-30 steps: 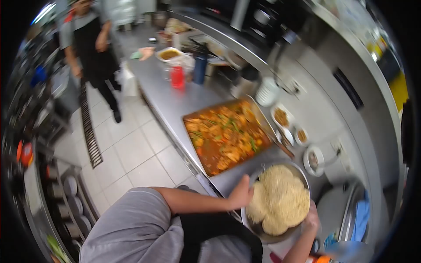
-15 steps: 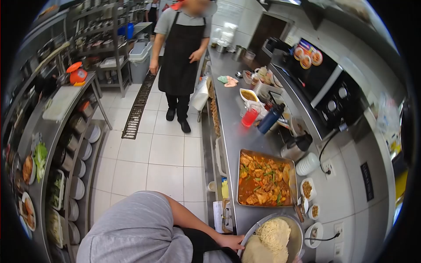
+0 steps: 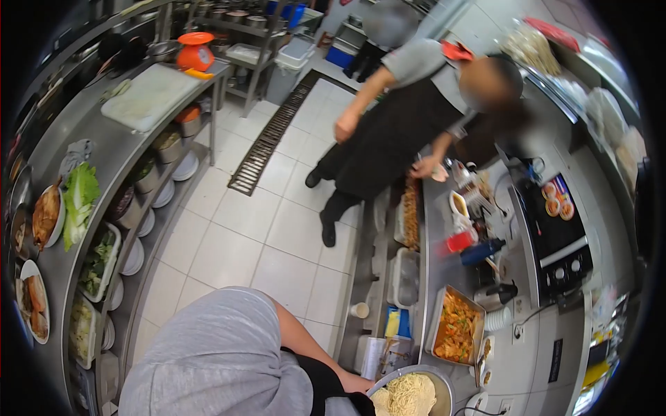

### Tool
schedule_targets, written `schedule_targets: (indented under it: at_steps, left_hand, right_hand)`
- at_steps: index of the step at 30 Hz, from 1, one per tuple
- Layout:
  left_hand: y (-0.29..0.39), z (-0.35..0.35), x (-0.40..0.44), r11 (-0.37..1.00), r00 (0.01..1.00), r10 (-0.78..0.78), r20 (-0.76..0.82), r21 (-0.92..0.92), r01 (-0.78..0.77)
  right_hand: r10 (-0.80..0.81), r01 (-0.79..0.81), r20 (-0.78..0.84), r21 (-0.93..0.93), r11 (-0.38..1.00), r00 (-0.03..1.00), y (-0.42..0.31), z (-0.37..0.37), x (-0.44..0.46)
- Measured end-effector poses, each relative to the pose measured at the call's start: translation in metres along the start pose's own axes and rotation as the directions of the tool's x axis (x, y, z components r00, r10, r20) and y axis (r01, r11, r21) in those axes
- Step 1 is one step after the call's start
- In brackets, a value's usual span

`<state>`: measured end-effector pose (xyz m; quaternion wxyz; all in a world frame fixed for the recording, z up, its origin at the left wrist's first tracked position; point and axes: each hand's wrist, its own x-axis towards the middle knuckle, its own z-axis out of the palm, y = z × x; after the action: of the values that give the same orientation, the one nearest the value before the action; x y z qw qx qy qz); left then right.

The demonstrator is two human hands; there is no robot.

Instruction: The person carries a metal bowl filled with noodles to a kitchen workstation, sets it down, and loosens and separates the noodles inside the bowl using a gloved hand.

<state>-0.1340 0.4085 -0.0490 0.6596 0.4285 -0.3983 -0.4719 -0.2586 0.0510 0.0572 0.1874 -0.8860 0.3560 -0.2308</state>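
A metal bowl (image 3: 445, 395) heaped with noodles (image 3: 409, 396) is touched at its left rim by the left hand (image 3: 356, 383); whether the fingers are clamped there cannot be told, and the right hand is out of view. The bowl is seen at the near end of the steel counter (image 3: 436, 267). Beyond it, a tray (image 3: 438, 324) of saucy food (image 3: 458, 326) is set. Farther along, a red cup (image 3: 459, 242) is placed beside a blue bottle (image 3: 483, 251). By the counter's left edge, a co-worker (image 3: 395, 139) is seen.
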Motion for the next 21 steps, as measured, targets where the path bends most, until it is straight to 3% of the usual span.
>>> schedule_targets:
  at_steps: [3,6,8,9,11,12,14,15,16,18,20,21]
  left_hand:
    - [0.054,-0.013,-0.092,0.986,0.996,0.084,0.005,-0.144,-0.082]
    - [0.069,-0.037,-0.165,0.99,0.986,0.068,-0.153,-0.111,-0.086]
    - [0.091,-0.05,-0.22,0.985,0.886,-0.064,-0.459,-0.17,-0.017]
    - [0.1,-0.054,-0.243,0.986,0.876,-0.067,-0.478,-0.164,-0.014]
    - [0.113,-0.068,-0.286,0.973,0.735,-0.019,-0.678,-0.182,-0.142]
    - [0.116,-0.079,-0.305,0.974,0.714,-0.019,-0.7,-0.175,-0.146]
    - [0.121,-0.103,-0.345,0.975,0.575,0.009,-0.818,-0.12,-0.187]
    - [0.127,-0.115,-0.364,0.98,0.499,0.038,-0.866,-0.066,-0.189]
    - [0.13,-0.13,-0.383,0.978,0.46,0.037,-0.887,-0.063,-0.2]
    - [0.14,-0.164,-0.422,0.98,0.271,0.118,-0.955,0.068,-0.184]
    - [0.173,-0.188,-0.46,0.979,0.144,0.145,-0.979,0.12,-0.168]
    - [0.179,-0.207,-0.475,0.979,0.074,0.149,-0.986,0.137,-0.149]
  right_hand:
    - [-0.117,0.116,0.034,0.028,0.993,0.993,-0.066,0.03,-0.015]
    - [-0.247,0.241,0.079,0.087,0.967,0.966,-0.131,0.073,-0.018]
    - [-0.362,0.346,0.116,0.14,0.928,0.925,-0.176,0.11,-0.012]
    - [-0.422,0.399,0.128,0.173,0.901,0.898,-0.201,0.133,-0.008]
    - [-0.551,0.511,0.139,0.244,0.824,0.823,-0.256,0.184,0.001]
    - [-0.614,0.56,0.135,0.294,0.775,0.778,-0.288,0.215,0.003]
    - [-0.654,0.49,0.273,0.479,0.729,0.706,-0.381,0.255,-0.015]
    - [-0.683,0.379,0.387,0.614,0.692,0.619,-0.432,0.276,-0.027]
    - [-0.704,0.381,0.403,0.63,0.677,0.584,-0.475,0.304,-0.038]
    - [-0.726,0.22,0.457,0.747,0.627,0.514,-0.558,0.371,-0.056]
    - [-0.774,0.26,0.465,0.757,0.6,0.431,-0.632,0.433,-0.072]
    - [-0.833,0.223,0.417,0.829,0.512,0.364,-0.676,0.455,-0.09]
